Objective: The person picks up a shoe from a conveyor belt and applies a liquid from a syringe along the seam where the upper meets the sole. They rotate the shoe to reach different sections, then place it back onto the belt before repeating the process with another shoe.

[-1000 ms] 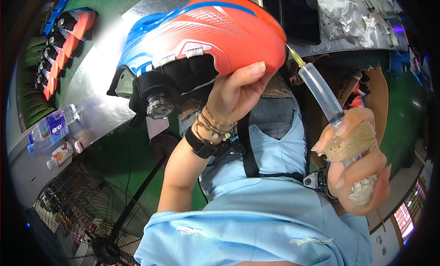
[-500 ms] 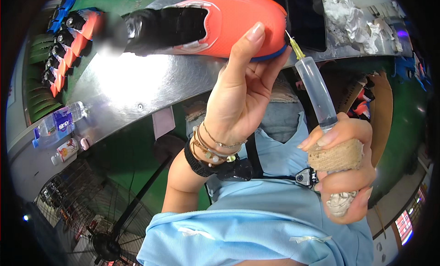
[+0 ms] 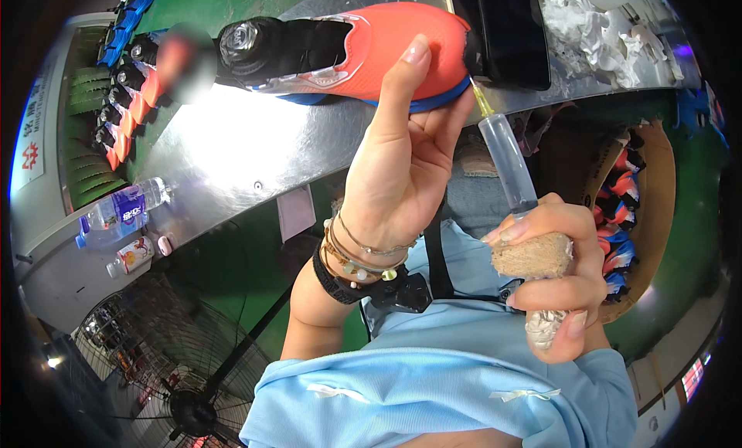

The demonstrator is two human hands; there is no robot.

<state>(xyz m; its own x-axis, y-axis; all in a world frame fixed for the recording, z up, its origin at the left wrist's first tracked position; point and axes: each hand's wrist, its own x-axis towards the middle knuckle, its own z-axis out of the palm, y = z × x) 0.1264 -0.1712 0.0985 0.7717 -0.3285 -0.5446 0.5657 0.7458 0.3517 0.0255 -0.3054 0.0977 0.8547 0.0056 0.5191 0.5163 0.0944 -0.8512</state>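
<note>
Overhead, left hand grips orange shoe; right hand clenches syringe beside it

- Light blue short-sleeved top, loose, with small white stitched tabs on the chest and shoulder.
- Faded blue denim below the top.
- Black strap running down the front to a black clip.
- Left hand: bare, nails short and unpainted.
- Left wrist: several thin gold bangles, one strung with small beads, plus a black band nearer the elbow.
- Right hand: bare, nails longer and pale.
</note>
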